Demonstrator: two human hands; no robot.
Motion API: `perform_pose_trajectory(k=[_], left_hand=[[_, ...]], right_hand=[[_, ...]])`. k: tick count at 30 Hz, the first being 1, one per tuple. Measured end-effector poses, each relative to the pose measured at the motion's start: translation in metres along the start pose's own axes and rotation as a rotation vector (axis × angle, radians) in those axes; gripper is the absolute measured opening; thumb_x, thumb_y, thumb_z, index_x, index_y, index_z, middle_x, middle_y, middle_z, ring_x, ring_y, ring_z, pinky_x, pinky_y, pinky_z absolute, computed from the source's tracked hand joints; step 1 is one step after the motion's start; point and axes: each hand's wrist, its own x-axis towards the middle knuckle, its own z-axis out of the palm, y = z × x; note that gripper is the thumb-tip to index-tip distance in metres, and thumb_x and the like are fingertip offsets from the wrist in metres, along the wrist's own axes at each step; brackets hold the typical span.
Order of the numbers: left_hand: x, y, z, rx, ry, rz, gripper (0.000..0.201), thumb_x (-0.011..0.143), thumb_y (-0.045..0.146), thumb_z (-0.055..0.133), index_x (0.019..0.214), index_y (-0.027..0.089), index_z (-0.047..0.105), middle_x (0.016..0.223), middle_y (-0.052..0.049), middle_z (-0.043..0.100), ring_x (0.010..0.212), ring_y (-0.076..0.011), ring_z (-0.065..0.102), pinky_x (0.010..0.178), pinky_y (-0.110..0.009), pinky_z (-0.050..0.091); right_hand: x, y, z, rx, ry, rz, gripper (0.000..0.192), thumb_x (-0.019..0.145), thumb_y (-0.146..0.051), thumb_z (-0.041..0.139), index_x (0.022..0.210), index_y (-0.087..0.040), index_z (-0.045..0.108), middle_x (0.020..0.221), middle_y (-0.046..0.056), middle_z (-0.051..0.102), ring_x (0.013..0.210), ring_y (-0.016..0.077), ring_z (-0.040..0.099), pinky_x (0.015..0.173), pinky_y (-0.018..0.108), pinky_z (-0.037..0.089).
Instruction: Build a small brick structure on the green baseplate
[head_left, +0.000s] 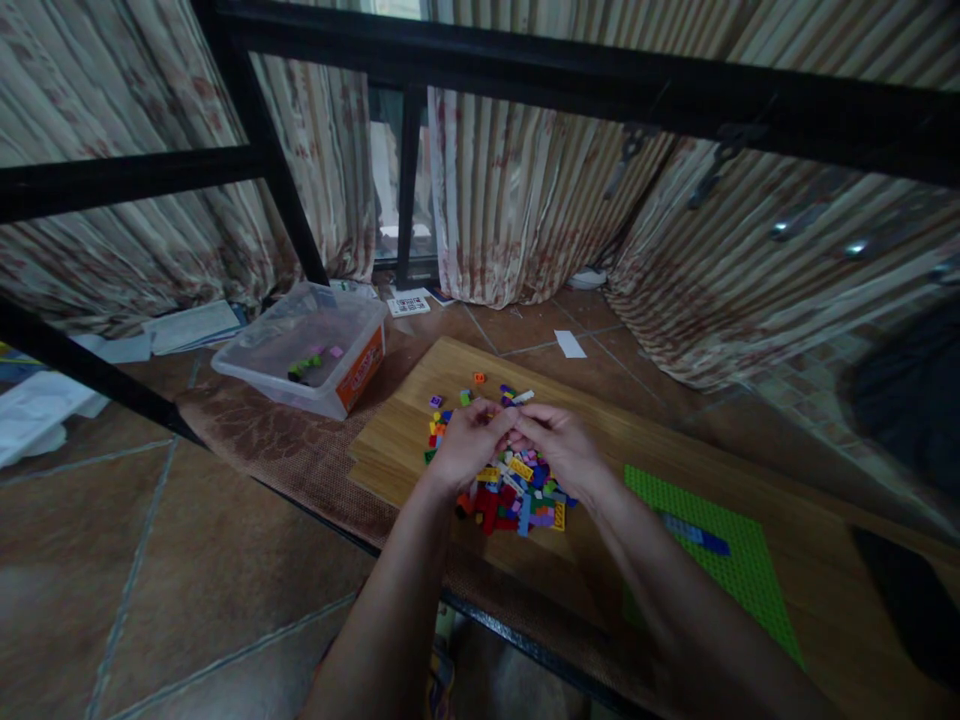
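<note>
My left hand (474, 438) and my right hand (559, 440) meet fingertip to fingertip above a heap of mixed toy building bricks (517, 495). Both are closed in a pinch; whatever is between the fingers is too small or hidden to make out. The bricks are red, yellow, blue, white, purple and green, lying on a wooden board (412, 400). Right of my right forearm lies a bright green baseplate (739, 580), partly covered by the arm. A row of light-blue and dark-blue bricks (697, 533) sits on it.
A clear plastic box (300, 345) with an orange label and a few bricks inside stands at the left. A dark flat object (907, 600) lies at the far right. Black metal bars (525, 65) cross in front of curtains. A white card (570, 344) lies beyond the board.
</note>
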Motion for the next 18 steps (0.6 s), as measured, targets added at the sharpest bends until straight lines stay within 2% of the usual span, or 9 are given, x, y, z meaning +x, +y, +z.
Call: perform_pose_trajectory(k=[4,9,13,18], left_hand=[[0.002,-0.006,0.000,0.019,0.030,0.072,0.032,0.074,0.046,0.066,0.072,0.015,0.057,0.057,0.006,0.051,0.048,-0.0044,0.039,0.047,-0.017,0.031],[0.004,-0.009,0.004,0.155,0.146,0.162,0.021,0.077,0.035,0.062,0.071,0.015,0.060,0.061,0.003,0.057,0.056,-0.0077,0.048,0.053,-0.019,0.038],[0.005,-0.011,0.006,0.153,0.192,0.158,0.016,0.076,0.031,0.062,0.071,0.016,0.061,0.063,0.002,0.060,0.058,-0.0093,0.052,0.055,-0.020,0.041],[0.006,-0.016,0.006,0.085,0.211,0.132,0.019,0.073,0.033,0.066,0.068,0.016,0.061,0.055,0.004,0.054,0.051,-0.0077,0.047,0.049,-0.019,0.036]], right_hand=[[-0.002,-0.002,0.003,0.040,0.052,-0.026,0.033,0.061,-0.045,0.079,0.078,-0.018,0.073,0.065,0.001,0.069,0.058,0.0117,0.064,0.060,0.025,0.055],[-0.003,0.000,0.011,0.096,0.154,-0.059,0.027,0.059,-0.041,0.080,0.072,-0.019,0.072,0.063,0.000,0.068,0.055,0.0128,0.062,0.057,0.028,0.055],[-0.003,0.002,0.013,0.072,0.166,-0.074,0.021,0.062,-0.037,0.078,0.074,-0.020,0.073,0.064,0.000,0.069,0.055,0.0140,0.063,0.057,0.029,0.055],[-0.003,0.007,0.008,0.049,0.151,-0.087,0.025,0.061,-0.040,0.078,0.075,-0.020,0.073,0.061,-0.001,0.068,0.052,0.0138,0.062,0.056,0.029,0.055]])
